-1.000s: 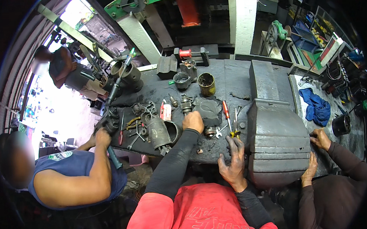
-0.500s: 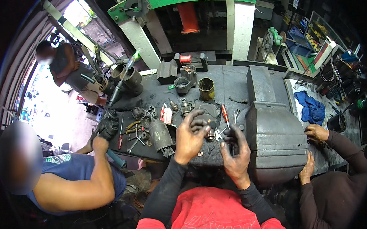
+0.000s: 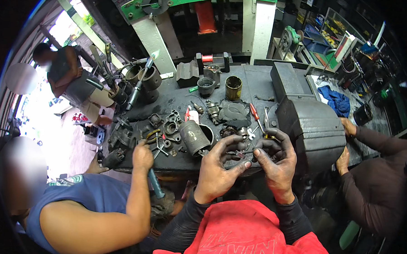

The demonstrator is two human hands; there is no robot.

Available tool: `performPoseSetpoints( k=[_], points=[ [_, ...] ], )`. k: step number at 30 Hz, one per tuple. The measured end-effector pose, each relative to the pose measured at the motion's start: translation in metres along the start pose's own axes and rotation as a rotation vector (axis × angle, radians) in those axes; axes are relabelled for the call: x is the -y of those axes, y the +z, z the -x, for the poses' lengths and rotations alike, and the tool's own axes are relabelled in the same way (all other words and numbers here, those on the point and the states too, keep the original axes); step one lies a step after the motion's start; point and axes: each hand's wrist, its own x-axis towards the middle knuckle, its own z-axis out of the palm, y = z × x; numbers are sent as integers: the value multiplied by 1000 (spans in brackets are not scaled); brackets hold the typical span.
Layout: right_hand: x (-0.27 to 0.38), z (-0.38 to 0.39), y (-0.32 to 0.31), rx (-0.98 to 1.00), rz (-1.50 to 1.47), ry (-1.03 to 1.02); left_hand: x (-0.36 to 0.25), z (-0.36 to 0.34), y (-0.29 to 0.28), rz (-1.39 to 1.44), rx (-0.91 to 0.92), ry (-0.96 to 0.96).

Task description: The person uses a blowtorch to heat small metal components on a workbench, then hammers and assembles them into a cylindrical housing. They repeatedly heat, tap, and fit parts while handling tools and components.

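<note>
Above the bench's front edge, my left hand (image 3: 220,167) and my right hand (image 3: 278,163) face each other, both dark with grime. The left fingers curl toward the thumb around something small and dark that I cannot make out. On the right hand, the thumb and forefinger curve together, and what lies between them is too small to name. Just beyond them lie an open-end wrench (image 3: 252,134), a red-handled screwdriver (image 3: 254,112) and pliers (image 3: 266,119). A metal cylinder housing (image 3: 194,138) lies left of my hands.
A large dark metal block (image 3: 310,127) stands at right. Farther back are a yellowish can (image 3: 233,88) and a grey cup (image 3: 206,87). At left, a person in blue (image 3: 93,200) grips a blue-handled tool (image 3: 156,183); another person's sleeve (image 3: 374,192) shows at right.
My hands have drawn level and lower, fingers more curled. The person at left has raised the blue-handled tool and moved it right. The view has shifted a little.
</note>
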Motion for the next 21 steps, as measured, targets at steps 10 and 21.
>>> performPoseSetpoints(
  k=[10, 21],
  points=[
    [-9, 61, 33, -251, 316, -183, 10, 38, -19, -43, 140, -32],
    [12, 64, -14, -46, 301, -183, -7, 35, 15, 100, 177, -150]
  ],
)
